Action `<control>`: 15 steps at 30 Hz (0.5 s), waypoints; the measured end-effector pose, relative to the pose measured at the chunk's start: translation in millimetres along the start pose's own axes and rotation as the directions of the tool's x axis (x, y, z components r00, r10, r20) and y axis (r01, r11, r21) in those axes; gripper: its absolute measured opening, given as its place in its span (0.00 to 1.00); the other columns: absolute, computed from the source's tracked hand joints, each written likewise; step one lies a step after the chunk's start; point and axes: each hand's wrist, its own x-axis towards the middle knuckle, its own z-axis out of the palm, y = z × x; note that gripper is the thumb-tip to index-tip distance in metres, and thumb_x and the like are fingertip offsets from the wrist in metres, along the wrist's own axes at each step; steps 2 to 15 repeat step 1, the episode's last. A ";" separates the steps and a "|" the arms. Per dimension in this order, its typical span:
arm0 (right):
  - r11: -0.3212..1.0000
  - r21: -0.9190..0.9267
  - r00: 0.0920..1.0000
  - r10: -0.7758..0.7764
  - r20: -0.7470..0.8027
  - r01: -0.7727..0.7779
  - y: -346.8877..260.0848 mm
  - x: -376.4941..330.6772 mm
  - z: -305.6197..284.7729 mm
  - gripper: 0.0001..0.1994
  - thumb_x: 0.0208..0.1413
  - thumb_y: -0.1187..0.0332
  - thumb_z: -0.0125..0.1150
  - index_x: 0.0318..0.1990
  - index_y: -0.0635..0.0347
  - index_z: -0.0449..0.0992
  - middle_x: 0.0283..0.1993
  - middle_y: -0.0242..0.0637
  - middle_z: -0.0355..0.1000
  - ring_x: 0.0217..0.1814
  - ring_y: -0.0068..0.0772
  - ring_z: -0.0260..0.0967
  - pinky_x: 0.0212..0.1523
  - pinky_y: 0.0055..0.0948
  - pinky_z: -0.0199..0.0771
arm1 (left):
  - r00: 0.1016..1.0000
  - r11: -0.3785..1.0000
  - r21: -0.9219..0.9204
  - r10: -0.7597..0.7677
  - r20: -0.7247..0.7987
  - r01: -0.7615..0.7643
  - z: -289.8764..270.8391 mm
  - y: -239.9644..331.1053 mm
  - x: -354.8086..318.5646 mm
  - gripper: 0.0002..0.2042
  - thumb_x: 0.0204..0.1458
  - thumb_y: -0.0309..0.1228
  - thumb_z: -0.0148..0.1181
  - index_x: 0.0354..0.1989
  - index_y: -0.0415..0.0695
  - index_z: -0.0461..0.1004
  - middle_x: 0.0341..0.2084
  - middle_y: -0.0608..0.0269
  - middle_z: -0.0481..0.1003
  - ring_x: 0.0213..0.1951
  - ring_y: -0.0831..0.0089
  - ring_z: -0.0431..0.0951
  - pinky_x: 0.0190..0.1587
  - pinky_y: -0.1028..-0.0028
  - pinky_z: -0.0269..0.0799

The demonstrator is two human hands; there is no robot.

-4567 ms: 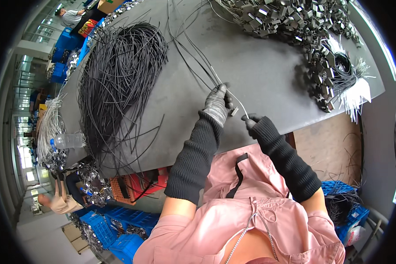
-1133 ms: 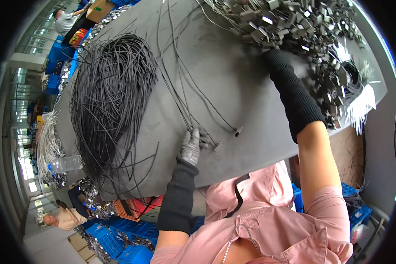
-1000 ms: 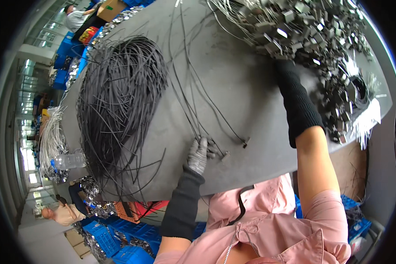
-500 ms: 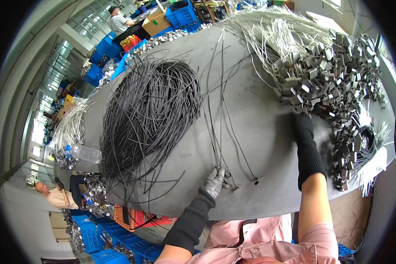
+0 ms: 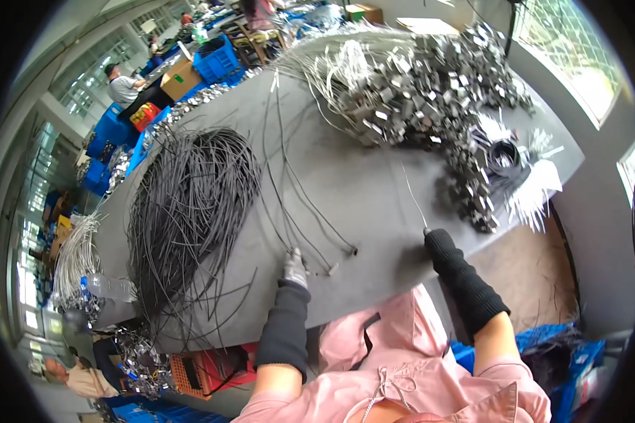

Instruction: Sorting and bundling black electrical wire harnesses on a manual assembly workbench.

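My left hand [image 5: 296, 268], in a grey glove, rests on the grey table top with its fingers closed on a black cable [image 5: 275, 224]. Two more black cables lie just right of it, one ending in a small metal piece [image 5: 332, 269], the other in a dark tip [image 5: 354, 252]. My right hand [image 5: 427, 233] is mostly hidden by its black knitted sleeve. From it a thin pale wire [image 5: 412, 189] runs up toward a heap of small metal blocks [image 5: 430, 92]; the wire appears held at the hidden fingers.
A large bundle of black cables [image 5: 190, 204] covers the table's left side. Beyond it lie a clear plastic bottle [image 5: 109, 287] and pale wires [image 5: 77, 254]. A coil of black cable [image 5: 503, 156] sits at the right. Blue crates stand around, and other people are farther off.
My right hand has come back from the metal heap toward me, with a pale wire now trailing from it. My left hand stays by the black cables. The whole view has shifted.
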 end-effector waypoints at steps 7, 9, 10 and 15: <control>0.998 -0.066 0.998 -0.011 0.054 0.015 9.3 -15.1 13.0 0.17 0.55 0.60 0.40 0.35 0.64 0.71 0.29 0.55 0.70 0.36 0.52 0.70 0.37 0.46 0.67 | 0.995 0.967 -0.239 -0.097 -0.030 0.087 2.0 2.8 -7.7 0.13 0.56 0.44 0.46 0.36 0.46 0.63 0.15 0.71 0.64 0.12 0.77 0.60 0.15 0.80 0.61; 0.998 -0.066 0.998 -0.011 0.054 0.015 9.3 -15.1 13.0 0.17 0.55 0.60 0.40 0.35 0.64 0.71 0.29 0.55 0.70 0.36 0.52 0.70 0.37 0.46 0.67 | 0.995 0.967 -0.239 -0.097 -0.030 0.087 2.0 2.8 -7.7 0.13 0.56 0.44 0.46 0.36 0.46 0.63 0.15 0.71 0.64 0.12 0.77 0.60 0.15 0.80 0.61; 0.998 -0.066 0.998 -0.011 0.054 0.015 9.3 -15.1 13.0 0.17 0.55 0.60 0.40 0.35 0.64 0.71 0.29 0.55 0.70 0.36 0.52 0.70 0.37 0.46 0.67 | 0.995 0.967 -0.239 -0.097 -0.030 0.087 2.0 2.8 -7.7 0.13 0.56 0.44 0.46 0.36 0.46 0.63 0.15 0.71 0.64 0.12 0.77 0.60 0.15 0.80 0.61; 0.998 -0.066 0.998 -0.011 0.054 0.015 9.3 -15.1 13.0 0.17 0.55 0.60 0.40 0.35 0.64 0.71 0.29 0.55 0.70 0.36 0.52 0.70 0.37 0.46 0.67 | 0.995 0.967 -0.239 -0.097 -0.030 0.087 2.0 2.8 -7.7 0.13 0.56 0.44 0.46 0.36 0.46 0.63 0.15 0.71 0.64 0.12 0.77 0.60 0.15 0.80 0.61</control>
